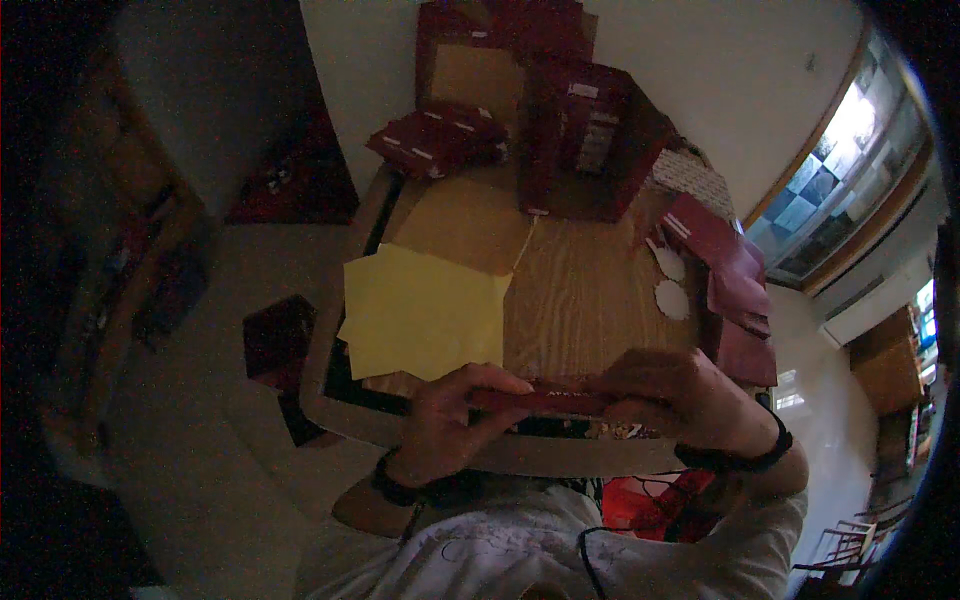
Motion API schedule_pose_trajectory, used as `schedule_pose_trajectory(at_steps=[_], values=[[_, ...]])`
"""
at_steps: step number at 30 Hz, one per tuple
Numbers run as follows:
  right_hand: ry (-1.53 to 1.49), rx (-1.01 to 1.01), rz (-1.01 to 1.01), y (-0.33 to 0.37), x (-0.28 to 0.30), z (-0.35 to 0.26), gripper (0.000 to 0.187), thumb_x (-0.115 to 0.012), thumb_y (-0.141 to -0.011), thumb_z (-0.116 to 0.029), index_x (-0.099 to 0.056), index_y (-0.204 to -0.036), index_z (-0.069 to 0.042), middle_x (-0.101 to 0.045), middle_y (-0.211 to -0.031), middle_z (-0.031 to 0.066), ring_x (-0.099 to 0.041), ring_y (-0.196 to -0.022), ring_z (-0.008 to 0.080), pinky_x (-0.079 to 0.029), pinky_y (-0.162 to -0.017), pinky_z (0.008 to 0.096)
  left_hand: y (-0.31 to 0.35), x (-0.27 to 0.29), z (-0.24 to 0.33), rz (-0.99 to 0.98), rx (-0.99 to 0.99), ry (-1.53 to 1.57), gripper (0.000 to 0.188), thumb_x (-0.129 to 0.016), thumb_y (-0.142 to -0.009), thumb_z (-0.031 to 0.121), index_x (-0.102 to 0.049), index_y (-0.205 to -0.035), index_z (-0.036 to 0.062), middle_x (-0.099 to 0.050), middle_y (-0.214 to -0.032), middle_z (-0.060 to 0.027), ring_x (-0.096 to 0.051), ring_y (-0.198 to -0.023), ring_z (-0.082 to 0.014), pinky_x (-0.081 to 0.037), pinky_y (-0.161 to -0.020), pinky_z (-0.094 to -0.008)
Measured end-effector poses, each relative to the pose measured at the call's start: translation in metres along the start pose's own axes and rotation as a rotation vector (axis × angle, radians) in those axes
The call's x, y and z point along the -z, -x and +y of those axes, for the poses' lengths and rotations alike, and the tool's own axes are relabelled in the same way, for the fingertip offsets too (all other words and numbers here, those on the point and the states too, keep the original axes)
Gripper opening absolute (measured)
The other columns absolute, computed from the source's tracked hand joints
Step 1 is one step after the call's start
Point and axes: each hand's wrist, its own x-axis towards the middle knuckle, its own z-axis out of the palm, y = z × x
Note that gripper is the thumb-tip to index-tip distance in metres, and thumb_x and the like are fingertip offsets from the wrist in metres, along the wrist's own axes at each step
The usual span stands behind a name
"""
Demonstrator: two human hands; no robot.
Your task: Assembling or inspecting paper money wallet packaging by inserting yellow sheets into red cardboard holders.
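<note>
At the table's near edge, my left hand (448, 415) is closed on one end of a narrow dark red piece (566, 401) with small pale print. It looks like a folded card box seen edge-on, but its full shape cannot be made out. My right hand (680, 388) is closed round the other end, its fingers curled over the top and partly hiding it. The piece lies roughly level between both hands. Just beyond my left hand, yellow sheets (425, 310) lie overlapping on the wooden table (580, 300).
A large dark red carton (575, 140) stands at the back, beside stacked dark red packs (438, 140). Dark red folded pieces (735, 275) line the right edge, near a white oval piece (672, 299). Small scraps (618, 430) lie by the front edge. A window (835, 165) is at right.
</note>
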Motion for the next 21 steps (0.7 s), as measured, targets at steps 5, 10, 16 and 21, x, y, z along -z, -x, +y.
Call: schedule_pose_trajectory(at_steps=[5, 10, 16, 21], values=[[-0.099, 0.056, 0.062, -0.010, -0.003, 0.012, 0.033, -0.064, -0.081, -0.017, -0.061, -0.109, 0.000, -0.061, -0.089, 0.0145, -0.060, -0.083, 0.0285, -0.048, -0.072, 0.0346, -0.002, -0.002, 0.000, -0.043, 0.011, -0.154, 0.028, -0.063, -0.077, -0.009, -0.058, -0.102, 0.0003, -0.060, -0.102, -0.0099, -0.059, -0.098, -0.0182, -0.050, -0.082, -0.0288], [0.026, 0.086, 0.091, -0.003, -0.007, 0.008, 0.034, -0.066, -0.079, -0.017, -0.061, -0.111, -0.005, -0.062, -0.093, 0.0128, -0.060, -0.085, 0.0287, -0.047, -0.074, 0.0344, 0.001, -0.002, -0.003, 0.027, 0.032, -0.087, 0.027, -0.065, -0.076, -0.008, -0.059, -0.101, 0.0008, -0.061, -0.102, -0.0093, -0.058, -0.097, -0.0175, -0.050, -0.082, -0.0287], [0.593, 0.270, 0.164, -0.004, -0.013, 0.003, 0.035, -0.068, -0.074, -0.015, -0.063, -0.108, -0.007, -0.063, -0.095, 0.0097, -0.060, -0.086, 0.0277, -0.046, -0.078, 0.0372, -0.006, 0.002, 0.012, -0.015, 0.003, -0.047, 0.029, -0.066, -0.076, -0.007, -0.059, -0.103, 0.0018, -0.061, -0.102, -0.0092, -0.059, -0.096, -0.0165, -0.049, -0.083, -0.0289], [0.258, 0.162, 0.159, -0.006, -0.006, 0.006, 0.032, -0.068, -0.075, -0.016, -0.064, -0.105, -0.006, -0.063, -0.096, 0.0098, -0.059, -0.088, 0.0266, -0.046, -0.076, 0.0381, -0.003, 0.003, 0.003, 0.002, 0.082, 0.038, 0.029, -0.066, -0.077, -0.005, -0.059, -0.103, 0.0019, -0.061, -0.102, -0.0089, -0.059, -0.097, -0.0166, -0.048, -0.084, -0.0289]])
